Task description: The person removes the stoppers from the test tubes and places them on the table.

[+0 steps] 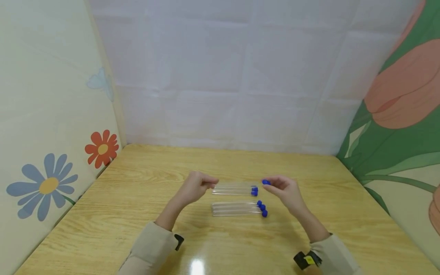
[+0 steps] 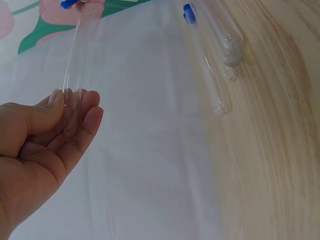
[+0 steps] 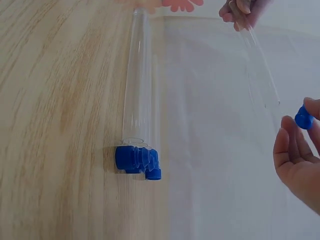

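Note:
My left hand (image 1: 196, 187) pinches a clear test tube (image 2: 80, 55) near its rounded end, fingers curled around it. The tube is held above the table, its mouth pointing right. My right hand (image 1: 287, 193) pinches a small blue cap (image 3: 303, 118) between thumb and fingers, a short gap from that mouth. Under the held tube lie clear tubes (image 1: 233, 190) with blue caps (image 1: 254, 191) at their right ends. Nearer me is a row of tubes (image 1: 235, 209) with three blue caps (image 1: 263, 207) at the right; whether each is pushed in, I cannot tell.
Everything lies on a wood-grain table (image 1: 148, 164). A white sheet (image 1: 220, 76) hangs behind it. Flower-patterned panels stand at the left (image 1: 51, 95) and right (image 1: 405, 152). Black straps (image 1: 307, 260) are at my wrists.

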{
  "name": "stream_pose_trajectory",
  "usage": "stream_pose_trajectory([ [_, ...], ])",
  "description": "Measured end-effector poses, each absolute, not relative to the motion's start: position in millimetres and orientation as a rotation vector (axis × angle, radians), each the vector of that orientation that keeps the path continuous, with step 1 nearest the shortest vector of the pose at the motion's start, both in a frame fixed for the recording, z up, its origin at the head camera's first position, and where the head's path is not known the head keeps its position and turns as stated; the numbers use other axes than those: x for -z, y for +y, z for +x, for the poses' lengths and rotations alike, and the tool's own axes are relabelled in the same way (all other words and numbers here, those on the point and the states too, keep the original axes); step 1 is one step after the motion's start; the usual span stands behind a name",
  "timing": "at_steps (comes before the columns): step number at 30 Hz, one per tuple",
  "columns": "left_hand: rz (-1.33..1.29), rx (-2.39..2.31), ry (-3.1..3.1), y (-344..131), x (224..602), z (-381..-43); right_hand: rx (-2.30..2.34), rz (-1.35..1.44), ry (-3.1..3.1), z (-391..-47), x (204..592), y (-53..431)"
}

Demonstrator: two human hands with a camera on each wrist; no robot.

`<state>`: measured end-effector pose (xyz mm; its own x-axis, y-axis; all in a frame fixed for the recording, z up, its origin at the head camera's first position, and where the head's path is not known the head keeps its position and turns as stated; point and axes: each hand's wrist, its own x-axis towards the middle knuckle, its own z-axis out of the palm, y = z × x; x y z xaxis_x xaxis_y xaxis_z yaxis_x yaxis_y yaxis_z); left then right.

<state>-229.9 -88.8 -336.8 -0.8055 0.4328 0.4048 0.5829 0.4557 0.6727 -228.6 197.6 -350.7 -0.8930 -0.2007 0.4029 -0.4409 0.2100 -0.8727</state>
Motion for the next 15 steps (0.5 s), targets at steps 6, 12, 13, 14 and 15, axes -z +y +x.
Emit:
stream_pose_trajectory([
  [6,-0.899,1.201,-2.592,-87.2,345.4,-237.3,-1.814,0.560,-2.253,-230.4,351.5,198.2],
  [12,-0.907,1.170,-2.666,-84.9,352.9,-242.5,-1.846,0.591,-2.238,-230.7,352.1,200.1],
  [13,-0.904,1.167,-2.674,-84.3,353.7,-243.3,-1.844,0.592,-2.242,-231.0,352.1,200.4],
  [14,-0.908,1.156,-2.682,-83.7,354.6,-244.6,-1.848,0.591,-2.243,-231.3,352.0,200.6],
  [15,-0.909,1.141,-2.688,-83.0,355.7,-245.8,-1.850,0.590,-2.244,-231.6,352.0,200.8],
])
